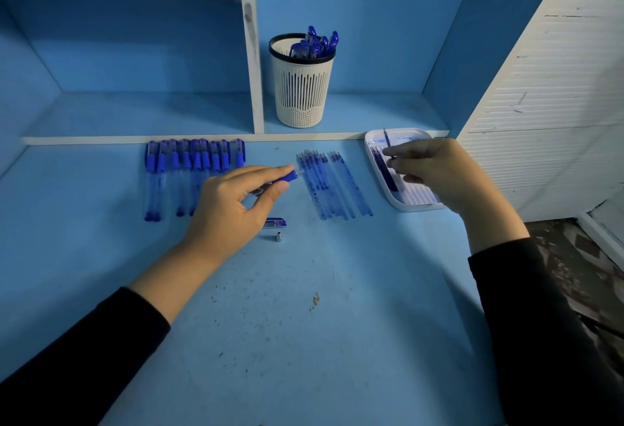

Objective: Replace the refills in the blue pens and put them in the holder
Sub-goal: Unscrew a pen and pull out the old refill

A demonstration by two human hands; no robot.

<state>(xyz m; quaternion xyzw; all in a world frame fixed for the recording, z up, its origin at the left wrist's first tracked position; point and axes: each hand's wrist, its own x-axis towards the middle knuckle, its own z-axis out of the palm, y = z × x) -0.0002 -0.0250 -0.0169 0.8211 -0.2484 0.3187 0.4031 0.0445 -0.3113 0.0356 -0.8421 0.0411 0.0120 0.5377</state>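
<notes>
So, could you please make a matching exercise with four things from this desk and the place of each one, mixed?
Things: 1 pen barrel; 2 holder; 3 tray; 4 metal tip.
Places: A under the right hand, which pinches a refill; B on the back ledge; C gripped in the left hand; D beside the loose cap.
Pairs: 1-C; 2-B; 3-A; 4-D.

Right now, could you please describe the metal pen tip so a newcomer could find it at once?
Start at the blue desk and find the left hand gripping a pen barrel. By its heel lies a loose blue cap; the metal tip sits beside that, nearer the person, the only silver cone among blue things.
</notes>
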